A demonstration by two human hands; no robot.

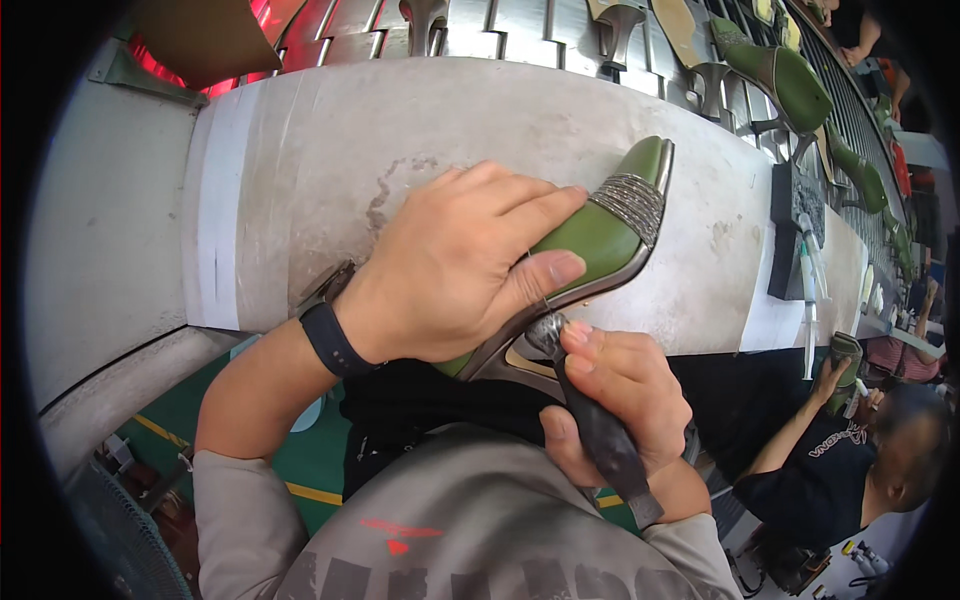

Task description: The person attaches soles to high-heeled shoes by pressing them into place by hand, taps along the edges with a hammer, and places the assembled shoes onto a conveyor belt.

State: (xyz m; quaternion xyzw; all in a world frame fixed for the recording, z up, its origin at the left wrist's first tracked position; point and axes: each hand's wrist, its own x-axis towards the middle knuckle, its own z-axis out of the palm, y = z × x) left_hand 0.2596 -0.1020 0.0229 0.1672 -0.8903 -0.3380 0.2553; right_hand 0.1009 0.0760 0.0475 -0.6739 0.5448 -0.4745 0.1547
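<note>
A green high-heeled shoe with a glittery banded strap rests on the white work surface, its toe pointing far right and its heel end toward my body. My left hand lies across its upper, fingers over the top and thumb along the sole edge, gripping it. In my right hand is a dark-handled tool with a rounded metal head, which looks like a hammer. That head is against or very close to the sole edge near the arch, just below my left thumb. My left palm covers the middle of the shoe.
Beyond the work surface runs a metal slatted conveyor carrying several green shoes and heels. A dark block with syringes stands at the right. A co-worker sits at right holding a green shoe. Red light glows at far left.
</note>
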